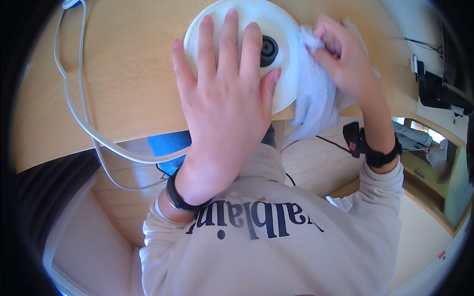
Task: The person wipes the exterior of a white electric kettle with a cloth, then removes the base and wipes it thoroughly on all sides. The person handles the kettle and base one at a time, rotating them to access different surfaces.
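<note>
My left hand (226, 92) lies palm down with its fingers spread across a round white base (287, 29), pressing flat on it and gripping nothing. A black round connector (269, 51) sits in the middle of this disc, partly covered by my index finger. Beside the disc's right edge, my right hand (339, 51) pinches a bunched white cloth (314, 96) between thumb and fingers. The cloth drapes down over the front edge of the wooden table (140, 74) and touches the disc's rim or lies just against it.
A white cable (83, 118) loops from a white and blue object (70, 3) at the upper left, over the table edge, and passes behind my left wrist. Black wires (422, 43) and dark equipment (439, 88) are at the right. Another person (437, 151) appears at the far right.
</note>
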A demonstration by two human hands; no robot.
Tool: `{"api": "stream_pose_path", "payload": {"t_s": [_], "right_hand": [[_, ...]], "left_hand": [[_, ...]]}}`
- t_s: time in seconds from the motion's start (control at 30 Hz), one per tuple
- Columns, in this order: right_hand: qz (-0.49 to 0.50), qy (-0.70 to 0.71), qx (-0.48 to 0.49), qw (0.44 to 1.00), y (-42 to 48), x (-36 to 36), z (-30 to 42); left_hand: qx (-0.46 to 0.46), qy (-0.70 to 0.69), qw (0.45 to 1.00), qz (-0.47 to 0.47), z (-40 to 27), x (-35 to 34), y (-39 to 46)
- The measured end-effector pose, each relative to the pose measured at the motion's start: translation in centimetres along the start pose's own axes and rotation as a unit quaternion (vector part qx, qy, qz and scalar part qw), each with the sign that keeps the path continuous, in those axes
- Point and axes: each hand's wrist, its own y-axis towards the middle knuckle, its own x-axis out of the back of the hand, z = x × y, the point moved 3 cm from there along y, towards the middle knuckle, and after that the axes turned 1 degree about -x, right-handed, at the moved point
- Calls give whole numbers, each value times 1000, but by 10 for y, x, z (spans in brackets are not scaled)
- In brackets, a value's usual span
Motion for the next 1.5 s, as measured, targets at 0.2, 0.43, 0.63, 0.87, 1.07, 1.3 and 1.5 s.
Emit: {"api": "stream_pose_path", "payload": {"t_s": [0.2, 0.43, 0.63, 0.87, 1.07, 1.3, 1.5], "right_hand": [[-31, 51, -1, 998, -14, 10, -12], [40, 59, -22, 997, 19, 48, -52], [-4, 37, 3, 999, 17, -5, 7], [83, 91, -16, 992, 23, -5, 13], [52, 54, -120, 990, 40, -1, 17], [99, 113, -96, 984, 23, 4, 12], [32, 82, -54, 995, 49, 3, 18]], "left_hand": [[-11, -24, 999, 30, -14, -7, 9], [21, -23, 999, 23, -40, -34, 24], [-37, 7, 999, -21, 16, -2, 2], [-17, 4, 1000, -18, 23, 5, -2], [5, -28, 999, 36, 18, 13, 2], [19, -34, 999, 23, 14, 11, 1], [14, -36, 999, 19, 6, 12, 8]]}}
